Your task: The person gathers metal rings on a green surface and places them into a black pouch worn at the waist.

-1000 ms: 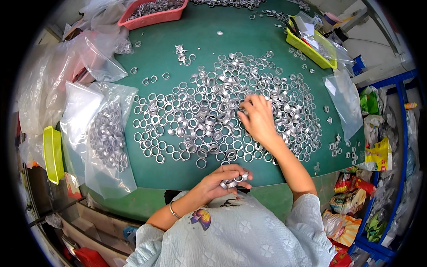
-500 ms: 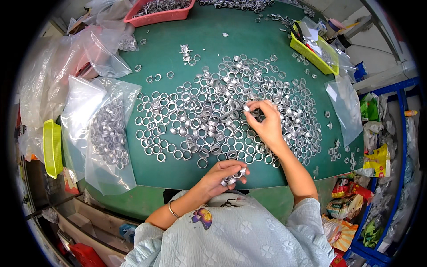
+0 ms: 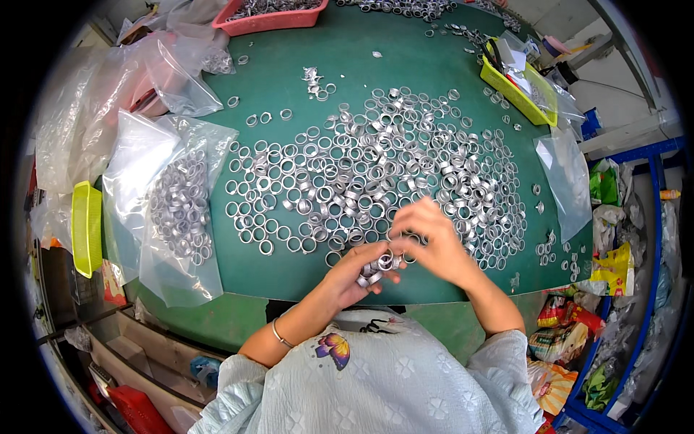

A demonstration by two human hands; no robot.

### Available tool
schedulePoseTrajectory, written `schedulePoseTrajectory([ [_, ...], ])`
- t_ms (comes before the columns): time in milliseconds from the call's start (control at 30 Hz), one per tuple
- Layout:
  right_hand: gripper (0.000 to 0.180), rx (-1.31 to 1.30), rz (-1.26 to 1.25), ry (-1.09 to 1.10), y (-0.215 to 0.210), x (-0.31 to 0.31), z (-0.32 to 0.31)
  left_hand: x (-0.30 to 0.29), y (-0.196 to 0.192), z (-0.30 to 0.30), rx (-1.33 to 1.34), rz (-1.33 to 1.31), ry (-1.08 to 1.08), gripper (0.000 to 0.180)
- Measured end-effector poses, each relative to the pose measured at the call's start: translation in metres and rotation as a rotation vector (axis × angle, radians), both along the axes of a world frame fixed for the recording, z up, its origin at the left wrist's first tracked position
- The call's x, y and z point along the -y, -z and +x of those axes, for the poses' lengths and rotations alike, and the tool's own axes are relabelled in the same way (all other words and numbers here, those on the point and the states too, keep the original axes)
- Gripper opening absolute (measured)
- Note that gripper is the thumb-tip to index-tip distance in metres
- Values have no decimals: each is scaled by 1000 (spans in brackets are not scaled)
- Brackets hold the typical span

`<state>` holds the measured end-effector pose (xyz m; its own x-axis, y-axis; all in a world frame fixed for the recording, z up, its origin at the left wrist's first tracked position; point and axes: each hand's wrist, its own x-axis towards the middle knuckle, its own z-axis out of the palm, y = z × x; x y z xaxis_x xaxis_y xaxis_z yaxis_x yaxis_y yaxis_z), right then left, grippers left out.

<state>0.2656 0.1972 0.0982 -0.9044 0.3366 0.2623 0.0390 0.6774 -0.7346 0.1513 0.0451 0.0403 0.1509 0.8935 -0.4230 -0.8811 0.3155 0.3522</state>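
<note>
- The ring heap (image 3: 347,195), made of silver metal rings, spreads over the middle of the green table (image 3: 285,278), piled densely at its centre and lying in loose single rings at its left edge
- The left hand (image 3: 345,278) is at the near edge of the ring heap, its fingers curled round a small clutch of silver rings (image 3: 372,275), thumb over the top; a thin bracelet (image 3: 277,333) circles that wrist
- The right hand (image 3: 437,242) is over the near part of the ring heap, fingers bent and brought in against the rings in the left hand; I cannot tell how far apart its fingertips stand, nor whether they pinch a ring
- Left of the ring heap lies a clear plastic bag (image 3: 181,283) with more rings inside; farther left stands a yellow-green basket (image 3: 87,231)
- Beyond the ring heap, to the left, are three loose rings (image 3: 266,117), a cluster of small metal pieces (image 3: 312,78) and a pink tray (image 3: 271,23) full of metal parts
- Beyond the ring heap to the right is a yellow bin (image 3: 515,95) holding assorted items
- Right of the ring heap lies a flat clear bag (image 3: 565,188); nearer is a small group of rings (image 3: 546,250)
</note>
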Motion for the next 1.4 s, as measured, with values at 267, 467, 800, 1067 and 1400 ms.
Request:
schedulePoseTrajectory([
  [267, 24, 78, 475, 85, 49, -66, -35, 3, -4, 8, 38, 92, 97, 26],
  [467, 21, 174, 544, 290, 33, -75, -4, 10, 5, 8, 14, 79, 114, 28],
  [800, 10, 126, 200, 145, 33, -45, -21, 8, -4, 11, -23, -2, -29, 27],
  [1067, 12, 145, 439, 257, 48, -44, -30, 9, -4, 7, 62, 71, -52, 38],
  [1400, 11, 208, -304, -230, -4, -24, -10, 5, -7, 2, 162, 38, -215, 51],
])
